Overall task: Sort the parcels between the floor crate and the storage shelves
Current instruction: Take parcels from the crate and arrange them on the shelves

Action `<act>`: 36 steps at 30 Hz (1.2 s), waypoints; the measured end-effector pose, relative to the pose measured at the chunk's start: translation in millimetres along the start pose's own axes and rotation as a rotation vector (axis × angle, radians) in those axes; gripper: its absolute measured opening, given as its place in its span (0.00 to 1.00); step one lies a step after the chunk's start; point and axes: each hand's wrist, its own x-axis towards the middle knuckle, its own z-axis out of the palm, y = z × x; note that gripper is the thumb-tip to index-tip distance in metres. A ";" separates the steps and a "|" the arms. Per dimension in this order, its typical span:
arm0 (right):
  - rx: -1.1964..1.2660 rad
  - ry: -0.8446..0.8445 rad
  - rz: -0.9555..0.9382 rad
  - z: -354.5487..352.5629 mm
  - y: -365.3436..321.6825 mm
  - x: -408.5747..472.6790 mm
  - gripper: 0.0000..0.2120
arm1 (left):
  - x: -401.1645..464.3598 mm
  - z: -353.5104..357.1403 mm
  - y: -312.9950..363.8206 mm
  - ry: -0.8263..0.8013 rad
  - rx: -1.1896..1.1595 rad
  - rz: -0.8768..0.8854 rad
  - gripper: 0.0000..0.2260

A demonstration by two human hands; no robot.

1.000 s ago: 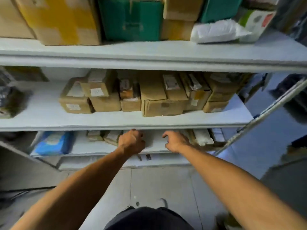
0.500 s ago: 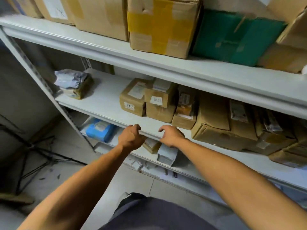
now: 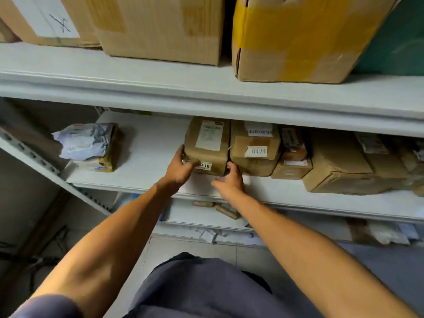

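Both hands are at a small brown parcel [image 3: 207, 145] on the middle shelf [image 3: 146, 157] of a white storage rack. The left hand [image 3: 177, 167] grips the parcel's near left corner, fingers wrapped up its left side and thumb across the front beside a white sticker whose visible digits read 410 (any leading digit is hidden by the thumb). The right hand [image 3: 229, 180] is at the parcel's near right corner, fingertips touching or just short of its lower edge, the fingers loosely spread; whether it has any hold, I cannot tell.

The parcel sits at the left end of a row of brown parcels. Touching it on the right is a second parcel [image 3: 254, 148] with a sticker marked 0471, then a smaller stacked pair [image 3: 292, 157], then a larger cardboard box [image 3: 339, 166] further right. Well apart to the left on the same shelf lies a crumpled grey plastic mailer [image 3: 85, 141] on top of a flat packet.

On the upper shelf [image 3: 160, 79] stand big cartons: a plain one [image 3: 158, 26] and, right of it, one banded with yellow tape [image 3: 302, 37]. On the lower shelf, partly hidden by the forearms, lie a few small brown rolls [image 3: 226, 211].
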 end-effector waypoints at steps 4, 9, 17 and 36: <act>0.141 0.087 0.039 1.4 -6.1 3.2 0.25 | 15.7 -3.7 4.7 0.100 -0.103 -0.015 0.18; 0.224 0.199 0.049 -8.8 7.3 -18.6 0.21 | -2.7 -18.1 -9.9 0.113 -0.086 -0.115 0.30; 0.486 -0.121 0.234 -11.1 32.1 -49.3 0.20 | -70.2 -24.5 -38.9 0.024 -0.386 -0.233 0.11; 0.769 -0.538 0.258 -44.8 59.2 -121.9 0.34 | -222.1 -15.2 -77.5 -0.222 -0.989 -0.568 0.25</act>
